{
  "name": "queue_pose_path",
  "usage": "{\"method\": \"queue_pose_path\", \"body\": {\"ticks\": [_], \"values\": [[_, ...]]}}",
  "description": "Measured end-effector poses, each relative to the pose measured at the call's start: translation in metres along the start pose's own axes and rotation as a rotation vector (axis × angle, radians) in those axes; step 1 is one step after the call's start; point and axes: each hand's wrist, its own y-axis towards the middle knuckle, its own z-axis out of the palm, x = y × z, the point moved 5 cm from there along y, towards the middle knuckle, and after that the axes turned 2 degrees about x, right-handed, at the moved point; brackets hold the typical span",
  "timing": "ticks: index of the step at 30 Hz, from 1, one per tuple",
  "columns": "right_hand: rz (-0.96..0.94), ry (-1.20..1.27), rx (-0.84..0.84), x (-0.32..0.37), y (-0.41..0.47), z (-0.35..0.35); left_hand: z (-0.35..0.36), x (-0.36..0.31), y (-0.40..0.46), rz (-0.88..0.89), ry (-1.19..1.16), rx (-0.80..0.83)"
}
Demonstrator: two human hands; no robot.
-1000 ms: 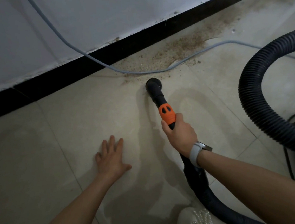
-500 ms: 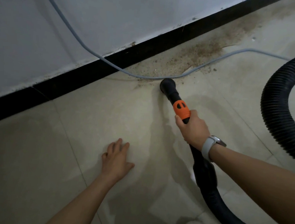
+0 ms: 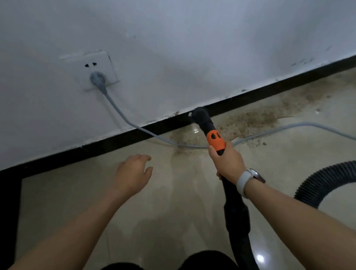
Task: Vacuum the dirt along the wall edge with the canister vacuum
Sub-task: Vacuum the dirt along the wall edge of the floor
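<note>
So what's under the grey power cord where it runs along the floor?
Brown dirt spread on the tile floor beside the black baseboard; the grey cord crosses its near edge. Any dirt directly beneath the cord is covered.

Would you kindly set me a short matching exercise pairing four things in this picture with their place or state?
Things:
1. grey plug
2. vacuum nozzle
3. left hand
4. right hand

States:
A. gripping the vacuum wand
B. against the black baseboard
C. in the wall socket
D. holding nothing, fingers relaxed

Pairs: 1-C, 2-B, 3-D, 4-A
</note>
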Motion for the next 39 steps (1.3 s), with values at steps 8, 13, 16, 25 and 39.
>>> {"method": "queue_pose_path", "body": {"ticks": [8,13,16,25,39], "values": [[0.138,0.040,0.095,-0.013,0.017,0.010,-0.017,-0.009,0.047,0.173,0.110,-0.012],[0.117,-0.052,0.164,-0.019,0.034,0.029,0.024,-0.006,0.106,0.291,0.309,0.037],[0.138,-0.117,0.178,-0.023,0.043,0.033,0.053,-0.005,0.137,0.325,0.495,0.101],[0.178,-0.040,0.136,-0.047,0.072,0.045,0.127,-0.038,0.152,0.411,0.423,0.131],[-0.019,-0.038,0.230,-0.051,0.025,0.082,0.150,0.018,0.046,0.547,0.161,-0.008]]}}
